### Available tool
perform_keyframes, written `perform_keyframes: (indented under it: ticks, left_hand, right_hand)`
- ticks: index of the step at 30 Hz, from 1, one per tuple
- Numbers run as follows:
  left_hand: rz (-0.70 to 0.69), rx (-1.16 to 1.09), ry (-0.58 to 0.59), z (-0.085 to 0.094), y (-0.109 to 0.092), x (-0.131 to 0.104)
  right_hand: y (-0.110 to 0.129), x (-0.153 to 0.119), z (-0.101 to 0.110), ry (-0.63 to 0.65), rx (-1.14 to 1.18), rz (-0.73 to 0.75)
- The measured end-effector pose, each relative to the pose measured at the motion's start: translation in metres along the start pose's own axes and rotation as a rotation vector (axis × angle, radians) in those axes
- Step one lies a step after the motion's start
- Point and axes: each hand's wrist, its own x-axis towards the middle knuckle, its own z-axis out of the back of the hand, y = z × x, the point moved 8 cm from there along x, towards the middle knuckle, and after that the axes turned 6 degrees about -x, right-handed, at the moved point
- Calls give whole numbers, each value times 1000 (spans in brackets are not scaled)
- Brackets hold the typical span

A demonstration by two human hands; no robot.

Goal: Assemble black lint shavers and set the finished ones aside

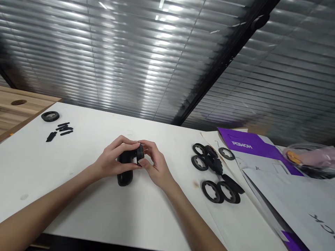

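Near the middle of the white table is a black device with a smooth rounded body [125, 178] and a round disc-like part [140, 153] on its right side. My left hand [115, 157] wraps over the body from the left, thumb below and fingers above. With fingertips and thumb, my right hand [155, 165] grips the round part from the right. My fingers hide part of the join between body and round part. The device's exact kind I cannot tell.
On the right lie several black notched rings [211, 191] and other black parts. Beyond them are a purple-and-white box [239, 144], a white box [293, 198] and a clear bag [314, 157]. At the left are a black ring [50, 116] and small black strips [65, 128]. Blinds stand behind.
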Motion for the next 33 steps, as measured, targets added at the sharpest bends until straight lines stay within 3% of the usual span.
perform_keyframes:
  ticks: [4, 10, 14, 20, 27, 33]
  left_hand:
    - [-22, -16, 19, -4, -3, -1]
    - [-67, -13, 106, -11, -5, -6]
    - [-46, -17, 103, -10, -4, -5]
    - [298, -117, 185, -13, 20, 1]
    - [879, 44, 304, -16, 56, -27]
    - [1048, -61, 392, -16, 48, -26]
  right_hand:
    - [-3, -1, 0, -18, -47, -7]
    - [-5, -5, -3, -42, -74, -106]
    - [-7, -5, -7, -44, -8, -197]
    - [-18, 1, 2, -174, 196, -372]
    - [-40, 5, 19, -261, 313, -511]
    - [-52, 5, 14, -186, 236, -581]
